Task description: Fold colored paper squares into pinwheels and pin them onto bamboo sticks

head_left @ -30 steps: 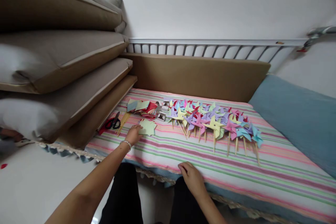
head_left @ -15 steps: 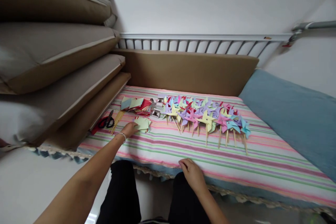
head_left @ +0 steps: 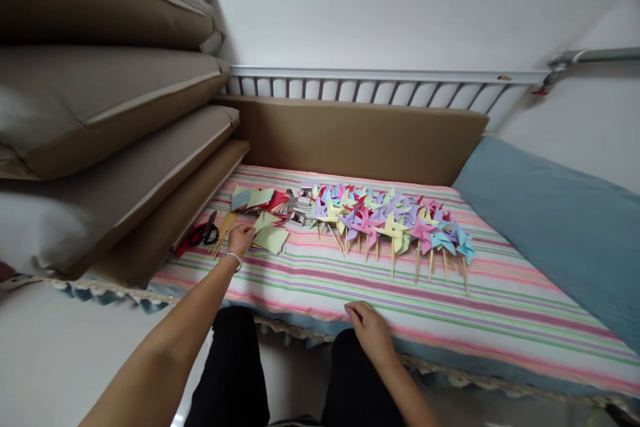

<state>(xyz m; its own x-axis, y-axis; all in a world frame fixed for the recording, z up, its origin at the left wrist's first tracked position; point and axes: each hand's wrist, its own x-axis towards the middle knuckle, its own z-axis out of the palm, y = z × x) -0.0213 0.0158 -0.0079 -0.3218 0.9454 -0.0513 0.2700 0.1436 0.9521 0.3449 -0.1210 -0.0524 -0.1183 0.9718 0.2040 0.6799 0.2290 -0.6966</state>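
Note:
My left hand (head_left: 241, 240) pinches a pale green paper piece (head_left: 265, 221) by its edge, tilted up over a small stack of pale paper squares (head_left: 271, 239). Just left of that hand lie thin wooden sticks (head_left: 226, 227). Close by are black-handled scissors (head_left: 204, 233). Behind the stack sits a larger pile of red, green and blue paper pieces (head_left: 273, 199). My right hand (head_left: 369, 327) rests at the near edge of the striped cloth (head_left: 320, 283), its fingers curled together around nothing visible. Beyond it, many finished paper pinwheels (head_left: 394, 230) on sticks lie in overlapping rows.
Small open boxes (head_left: 297, 217) stand between the paper and the pinwheels. Stacked cushions (head_left: 115, 147) rise along the left. A brown board-like cushion (head_left: 350, 137) leans on the white railing (head_left: 390, 73) at the back. Blue fabric (head_left: 545, 213) slopes down at the right.
My left hand has drawn back a little to the left and up, lifting one green paper piece off the small stack. My right hand has barely shifted.

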